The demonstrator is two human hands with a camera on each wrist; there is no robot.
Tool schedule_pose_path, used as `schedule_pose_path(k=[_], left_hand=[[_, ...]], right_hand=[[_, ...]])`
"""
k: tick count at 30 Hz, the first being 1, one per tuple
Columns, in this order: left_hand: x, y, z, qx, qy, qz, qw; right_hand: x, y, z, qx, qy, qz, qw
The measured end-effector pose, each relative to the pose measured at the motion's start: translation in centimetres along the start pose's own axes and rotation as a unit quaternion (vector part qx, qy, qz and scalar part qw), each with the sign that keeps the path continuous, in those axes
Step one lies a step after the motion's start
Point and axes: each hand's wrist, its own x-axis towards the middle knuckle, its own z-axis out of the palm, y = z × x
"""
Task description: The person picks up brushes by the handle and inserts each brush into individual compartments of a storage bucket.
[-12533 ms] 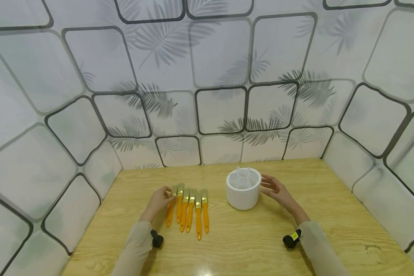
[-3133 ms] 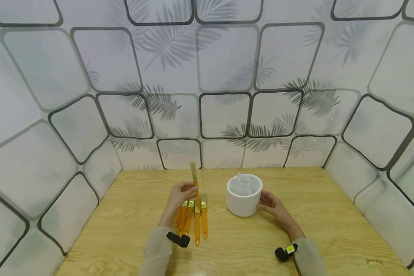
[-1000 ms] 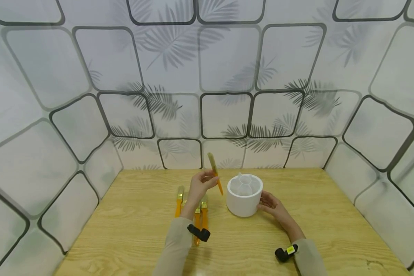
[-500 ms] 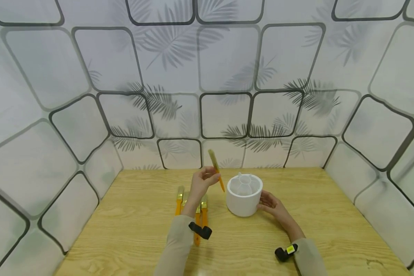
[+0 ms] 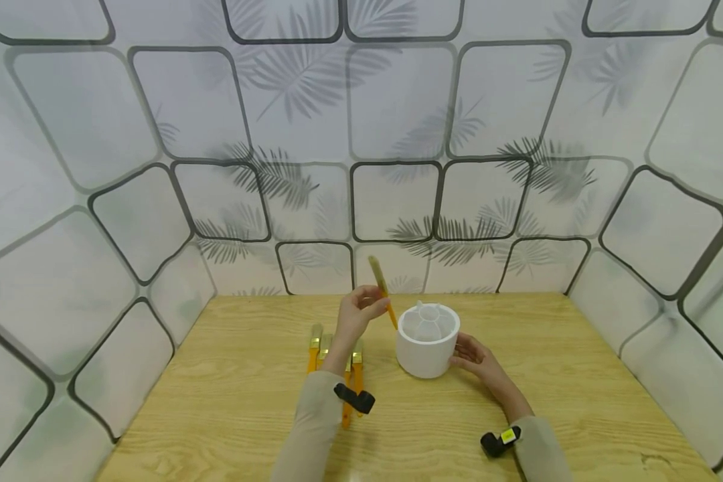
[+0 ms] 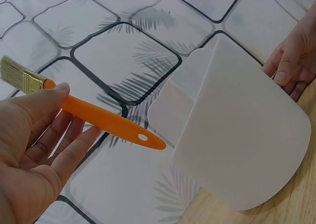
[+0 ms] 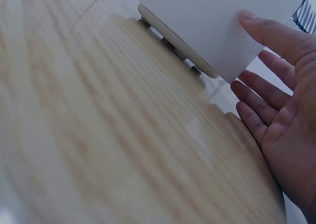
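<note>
My left hand point(image 5: 355, 314) pinches a paintbrush point(image 6: 101, 116) with an orange handle and pale bristles between thumb and fingers. The brush is held in the air, tilted, bristles up, its handle end pointing down beside the rim of a white round divided holder point(image 5: 426, 355). In the left wrist view a gap shows between that handle end and the holder's wall. On the holder's other side, my right hand point(image 5: 478, 361) rests its thumb against the outer wall, the fingers fairly straight point(image 7: 281, 93). Clear dividers with a central ring point(image 5: 429, 313) stand inside the holder.
Several more orange-handled paintbrushes point(image 5: 358, 365) lie side by side on the wooden table point(image 5: 235, 402), partly hidden under my left forearm. A patterned wall point(image 5: 391, 201) closes off the table's back and both sides.
A brush was lifted off the row and carried right to the holder. Over the last second my left hand crept slightly up and right with it. The right hand and holder stayed put.
</note>
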Motion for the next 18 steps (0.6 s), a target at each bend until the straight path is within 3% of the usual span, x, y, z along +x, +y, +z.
schedule_pose_path(k=[10, 18], left_hand=[[1.0, -2.1, 0.4, -0.016, 0.008, 0.006, 0.9998], [0.3, -0.7, 1.2, -0.01, -0.005, 0.012, 0.9999]], right_hand=[[0.0, -0.1, 0.0, 0.001, -0.001, 0.001, 1.0], [0.0, 0.0, 0.0, 0.0, -0.002, -0.005, 1.0]])
